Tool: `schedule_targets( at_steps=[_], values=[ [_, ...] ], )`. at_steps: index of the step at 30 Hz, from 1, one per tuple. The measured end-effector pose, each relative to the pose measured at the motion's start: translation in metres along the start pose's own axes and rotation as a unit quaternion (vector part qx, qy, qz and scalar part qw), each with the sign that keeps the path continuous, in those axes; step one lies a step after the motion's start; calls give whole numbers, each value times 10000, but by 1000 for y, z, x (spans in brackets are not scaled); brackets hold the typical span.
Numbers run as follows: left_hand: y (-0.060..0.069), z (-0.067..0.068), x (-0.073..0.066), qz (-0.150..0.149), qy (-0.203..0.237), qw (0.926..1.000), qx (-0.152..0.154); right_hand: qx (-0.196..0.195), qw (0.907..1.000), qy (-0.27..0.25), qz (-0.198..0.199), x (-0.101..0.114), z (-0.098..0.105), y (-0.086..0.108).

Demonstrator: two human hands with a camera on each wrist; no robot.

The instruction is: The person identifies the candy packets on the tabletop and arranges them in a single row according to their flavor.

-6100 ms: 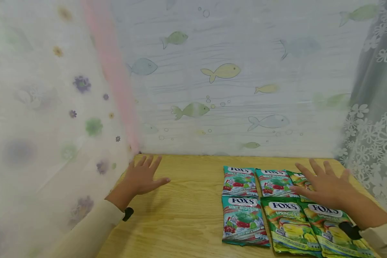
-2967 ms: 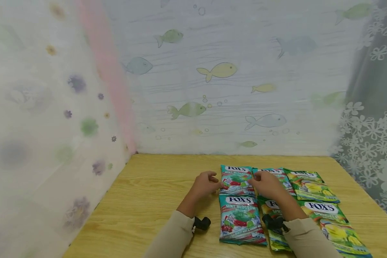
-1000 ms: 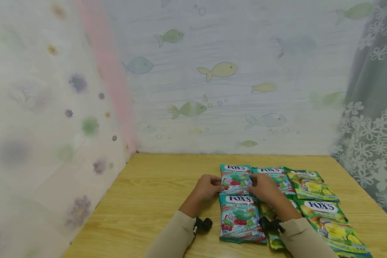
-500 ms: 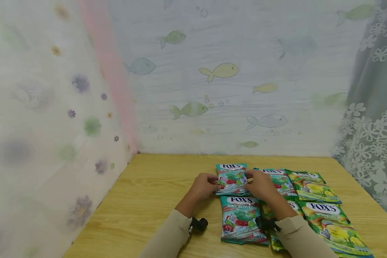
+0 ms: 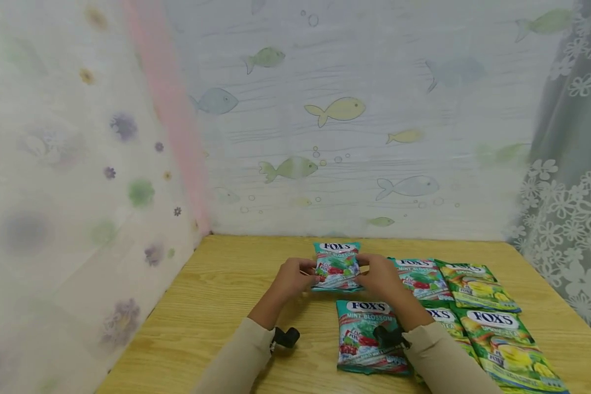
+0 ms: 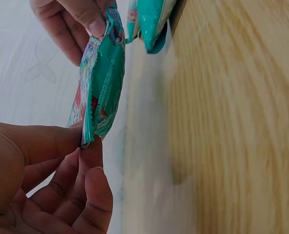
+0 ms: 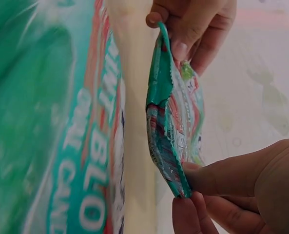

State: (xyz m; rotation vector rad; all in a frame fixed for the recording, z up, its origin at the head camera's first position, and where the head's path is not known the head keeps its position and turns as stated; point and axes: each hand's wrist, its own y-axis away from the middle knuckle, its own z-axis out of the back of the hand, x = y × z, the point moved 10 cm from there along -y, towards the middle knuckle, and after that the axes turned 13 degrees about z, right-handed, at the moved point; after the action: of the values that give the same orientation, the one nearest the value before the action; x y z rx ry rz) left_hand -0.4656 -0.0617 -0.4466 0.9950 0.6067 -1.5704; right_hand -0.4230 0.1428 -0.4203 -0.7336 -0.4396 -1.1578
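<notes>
Above the wooden table (image 5: 216, 306), a raised Fox's Mint Blossom candy bag (image 5: 337, 268) spans both hands: the left hand (image 5: 290, 280) pinches its left edge, the right hand (image 5: 381, 279) its right. A second Mint Blossom bag (image 5: 358, 350) lies nearer the person; a third Mint Blossom bag (image 5: 420, 278) lies rightward, beside Spring Tea bags (image 5: 512, 347).

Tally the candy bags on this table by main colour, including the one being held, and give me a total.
Teal bags: 3
Green-and-yellow bags: 3
Total: 6
</notes>
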Motion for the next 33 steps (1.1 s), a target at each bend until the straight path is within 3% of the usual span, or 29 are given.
schedule_targets(
  at_steps=[7, 14, 26, 33],
  values=[
    [3, 23, 0, -60, -226, 9997, -113, -137, 9999, 79, -24, 14, -5, -10],
    [6, 45, 4, -58, -356, 9992, -181, -158, 9987, -490, 44, 26, -20, -20],
    [7, 75, 18, 26, -324, 9988, -354, -254, 9980, -564, 138, 46, -38, -33],
    [8, 95, 29, 404, -419, 9967, -568, -197, 9961, -829, 232, 55, -58, -42]
  ],
)
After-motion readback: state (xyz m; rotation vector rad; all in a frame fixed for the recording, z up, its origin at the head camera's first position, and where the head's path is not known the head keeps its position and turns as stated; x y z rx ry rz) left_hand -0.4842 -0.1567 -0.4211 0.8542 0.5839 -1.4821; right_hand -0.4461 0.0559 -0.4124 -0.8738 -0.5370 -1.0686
